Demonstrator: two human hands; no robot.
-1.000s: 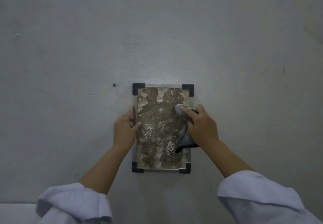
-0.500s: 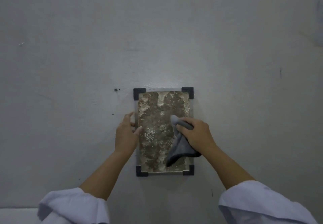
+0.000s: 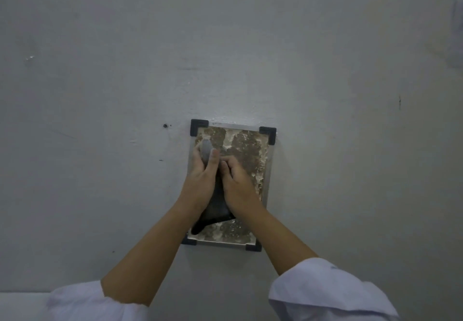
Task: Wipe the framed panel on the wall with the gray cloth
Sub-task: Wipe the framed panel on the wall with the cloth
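Gray cloth (image 3: 213,205) lies pressed against the framed panel (image 3: 250,150), which is mounted on the wall (image 3: 100,95). Cloth position: left half of the panel, with one end at 11 o'clock and a dark tail hanging toward 7 o'clock. Left hand (image 3: 200,177) is clamped on the cloth's upper end, fingers extended toward 12 o'clock. Right hand (image 3: 238,182) touches the left hand at its 3 o'clock side, fingers curled closed on the cloth's middle. Black corner brackets (image 3: 269,134) cap the frame. Both white sleeves (image 3: 325,293) are pushed back.

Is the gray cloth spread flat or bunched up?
Bunched: the gray cloth hangs crumpled between the left hand and right hand.
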